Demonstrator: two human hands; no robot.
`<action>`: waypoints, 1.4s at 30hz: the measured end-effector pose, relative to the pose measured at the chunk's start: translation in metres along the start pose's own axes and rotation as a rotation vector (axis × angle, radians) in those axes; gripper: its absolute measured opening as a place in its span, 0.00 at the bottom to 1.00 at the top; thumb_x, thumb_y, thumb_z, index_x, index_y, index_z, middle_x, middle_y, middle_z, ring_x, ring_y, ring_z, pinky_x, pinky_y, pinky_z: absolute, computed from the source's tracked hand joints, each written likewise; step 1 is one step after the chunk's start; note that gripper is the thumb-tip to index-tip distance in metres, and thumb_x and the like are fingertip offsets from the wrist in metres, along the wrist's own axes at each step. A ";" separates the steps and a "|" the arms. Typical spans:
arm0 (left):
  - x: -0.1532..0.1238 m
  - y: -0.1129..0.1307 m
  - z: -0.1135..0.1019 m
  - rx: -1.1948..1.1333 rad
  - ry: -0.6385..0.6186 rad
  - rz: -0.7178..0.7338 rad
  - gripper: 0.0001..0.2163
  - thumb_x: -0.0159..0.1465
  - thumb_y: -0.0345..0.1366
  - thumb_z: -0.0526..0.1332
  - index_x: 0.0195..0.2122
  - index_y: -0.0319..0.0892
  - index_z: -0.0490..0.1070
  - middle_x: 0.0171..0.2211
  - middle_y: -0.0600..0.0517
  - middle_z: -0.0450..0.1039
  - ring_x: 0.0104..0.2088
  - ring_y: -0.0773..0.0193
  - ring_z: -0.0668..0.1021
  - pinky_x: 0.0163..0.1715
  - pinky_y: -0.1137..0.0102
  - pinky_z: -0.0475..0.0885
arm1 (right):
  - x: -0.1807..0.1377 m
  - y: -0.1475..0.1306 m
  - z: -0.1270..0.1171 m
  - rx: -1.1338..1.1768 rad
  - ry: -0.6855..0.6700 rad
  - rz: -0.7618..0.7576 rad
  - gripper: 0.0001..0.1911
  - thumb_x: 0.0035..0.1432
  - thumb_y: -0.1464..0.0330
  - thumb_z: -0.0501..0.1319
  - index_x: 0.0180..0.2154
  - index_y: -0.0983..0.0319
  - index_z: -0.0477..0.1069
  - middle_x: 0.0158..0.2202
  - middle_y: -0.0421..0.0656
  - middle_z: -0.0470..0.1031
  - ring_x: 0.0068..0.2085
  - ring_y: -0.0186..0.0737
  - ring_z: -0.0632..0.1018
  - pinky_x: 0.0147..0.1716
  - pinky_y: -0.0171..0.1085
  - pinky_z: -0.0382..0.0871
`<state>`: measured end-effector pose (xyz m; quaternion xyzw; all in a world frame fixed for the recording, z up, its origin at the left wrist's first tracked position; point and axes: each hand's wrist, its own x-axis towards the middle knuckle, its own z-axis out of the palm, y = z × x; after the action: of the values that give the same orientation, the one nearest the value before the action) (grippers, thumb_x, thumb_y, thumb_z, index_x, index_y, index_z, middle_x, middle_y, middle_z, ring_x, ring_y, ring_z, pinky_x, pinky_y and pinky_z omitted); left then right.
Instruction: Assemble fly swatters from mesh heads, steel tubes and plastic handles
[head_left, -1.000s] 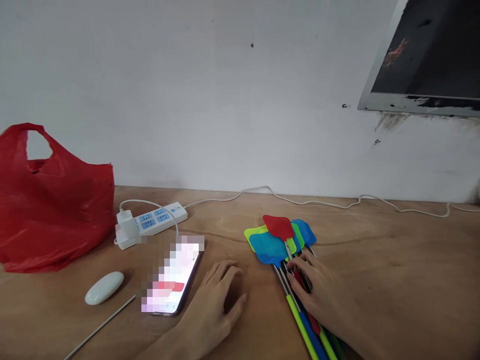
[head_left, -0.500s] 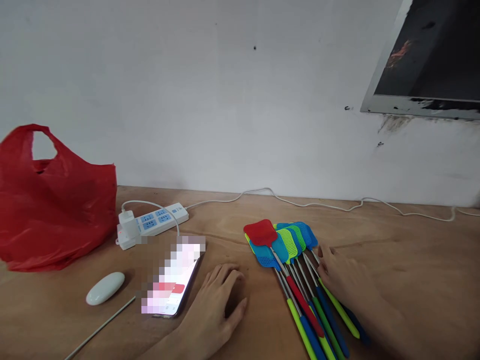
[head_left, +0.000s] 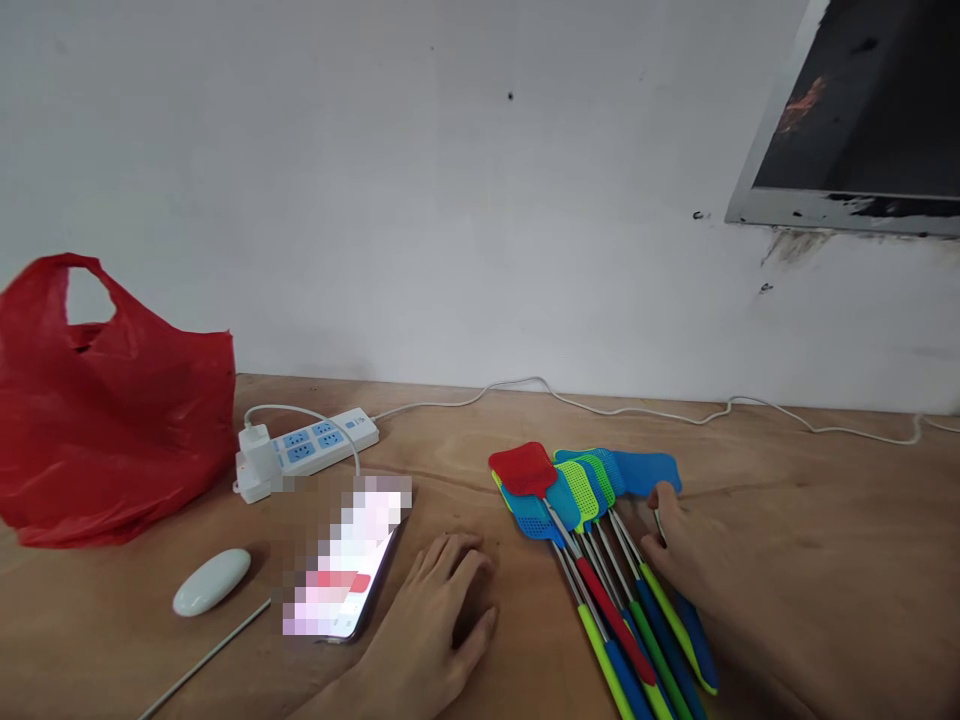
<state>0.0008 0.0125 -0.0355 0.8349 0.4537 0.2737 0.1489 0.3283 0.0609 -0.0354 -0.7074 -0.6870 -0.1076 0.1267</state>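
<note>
Grip of right hand [head_left: 697, 550] pinches blue fly swatter [head_left: 649, 474] by its shaft near the head, at right end of a fan of other swatters [head_left: 611, 612], left hand [head_left: 426, 612] rests loosely curled on table [head_left: 817, 520], phone [head_left: 356, 570] just beside, power strip [head_left: 316, 448] and red bag [head_left: 127, 430] farther left.

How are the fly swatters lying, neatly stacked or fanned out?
Fanned out, overlapping: the red head lies on top at left; a blue head juts out rightmost, by the right hand.
</note>
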 end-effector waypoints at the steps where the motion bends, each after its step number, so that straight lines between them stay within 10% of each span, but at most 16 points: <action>1: 0.000 0.000 0.000 0.000 -0.001 -0.001 0.11 0.63 0.31 0.58 0.46 0.47 0.67 0.55 0.44 0.68 0.55 0.46 0.72 0.53 0.50 0.71 | 0.001 0.000 -0.004 -0.040 -0.001 0.014 0.10 0.56 0.73 0.56 0.42 0.63 0.66 0.18 0.38 0.68 0.20 0.45 0.73 0.23 0.37 0.47; 5: 0.000 -0.001 0.002 0.000 -0.001 0.003 0.12 0.62 0.30 0.58 0.47 0.48 0.67 0.55 0.45 0.68 0.55 0.47 0.71 0.53 0.50 0.70 | 0.011 0.001 -0.020 0.051 0.097 0.102 0.10 0.55 0.72 0.56 0.41 0.61 0.65 0.18 0.38 0.66 0.19 0.44 0.70 0.23 0.37 0.51; 9: 0.000 -0.001 0.001 -0.003 0.002 0.004 0.11 0.62 0.30 0.59 0.46 0.48 0.67 0.55 0.45 0.68 0.54 0.47 0.72 0.53 0.51 0.70 | 0.016 -0.006 -0.035 0.720 0.161 0.075 0.08 0.54 0.68 0.56 0.39 0.57 0.62 0.21 0.35 0.65 0.20 0.38 0.68 0.22 0.36 0.57; 17: 0.003 0.001 -0.002 -0.078 0.013 -0.010 0.07 0.65 0.31 0.57 0.44 0.46 0.68 0.52 0.45 0.71 0.52 0.50 0.73 0.53 0.56 0.70 | -0.015 -0.058 -0.047 1.574 -0.256 0.240 0.24 0.46 0.57 0.73 0.40 0.56 0.66 0.24 0.30 0.65 0.14 0.25 0.61 0.11 0.27 0.49; 27: 0.010 0.014 -0.020 -0.288 0.041 -0.116 0.06 0.69 0.37 0.54 0.39 0.44 0.70 0.40 0.48 0.75 0.41 0.55 0.76 0.43 0.63 0.70 | -0.034 -0.076 -0.047 1.616 -0.330 0.545 0.23 0.38 0.56 0.77 0.37 0.59 0.79 0.27 0.38 0.77 0.18 0.29 0.67 0.15 0.28 0.61; 36: 0.013 0.005 -0.022 -0.881 0.215 -0.480 0.19 0.67 0.55 0.57 0.48 0.46 0.71 0.39 0.50 0.76 0.40 0.56 0.77 0.45 0.65 0.69 | -0.040 -0.071 -0.027 1.337 -0.412 -0.027 0.13 0.51 0.57 0.69 0.32 0.59 0.79 0.19 0.33 0.59 0.22 0.32 0.62 0.22 0.32 0.55; 42: 0.019 0.003 -0.018 -1.087 0.059 -0.485 0.18 0.62 0.52 0.66 0.34 0.39 0.72 0.25 0.52 0.73 0.27 0.63 0.74 0.31 0.70 0.70 | -0.041 -0.070 -0.021 1.201 -0.458 -0.105 0.08 0.50 0.62 0.68 0.30 0.59 0.78 0.18 0.32 0.58 0.20 0.31 0.59 0.21 0.32 0.51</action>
<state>0.0007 0.0271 -0.0135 0.5034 0.4304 0.4480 0.6005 0.2577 0.0173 -0.0269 -0.4839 -0.6708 0.4434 0.3453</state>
